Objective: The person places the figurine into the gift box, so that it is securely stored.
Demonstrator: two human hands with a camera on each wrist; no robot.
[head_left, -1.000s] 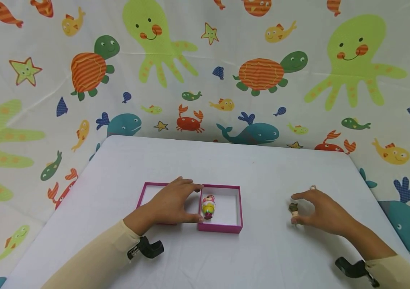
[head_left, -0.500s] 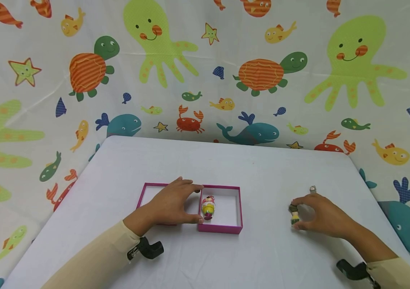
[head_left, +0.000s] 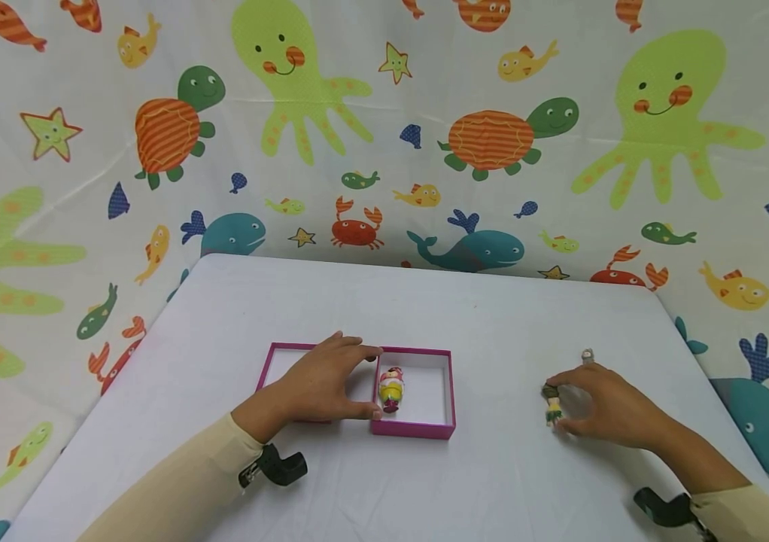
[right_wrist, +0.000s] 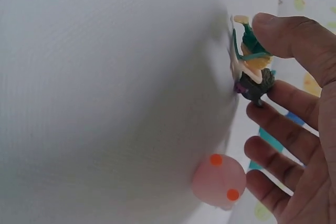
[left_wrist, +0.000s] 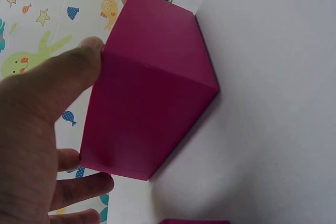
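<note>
My left hand [head_left: 320, 380] grips the left end of a shallow magenta box [head_left: 414, 430], thumb at the near edge and fingers at the far edge. In the box lies a toy figurine [head_left: 391, 390] with a pink top and yellow skirt. At the right, my right hand [head_left: 618, 406] pinches a dark-haired toy figurine [right_wrist: 253, 59] lying on the white table, thumb by its legs and index finger by its head. Just beyond that hand is another small figurine [head_left: 588, 356], partly hidden. Close to the outer fingers lies a rounded pink thing with orange dots [right_wrist: 218, 182].
Left of the gripped box is a second magenta-rimmed box [head_left: 290, 345], mostly covered by my left hand. White cloth covers the table [head_left: 493, 324]. A curtain printed with sea animals [head_left: 384, 105] hangs behind and at both sides.
My right hand has shifted slightly toward me, its thumb drawing back so the dark-haired figurine's lower body shows. The small figurine beyond is also more visible. The left hand and boxes stay put.
</note>
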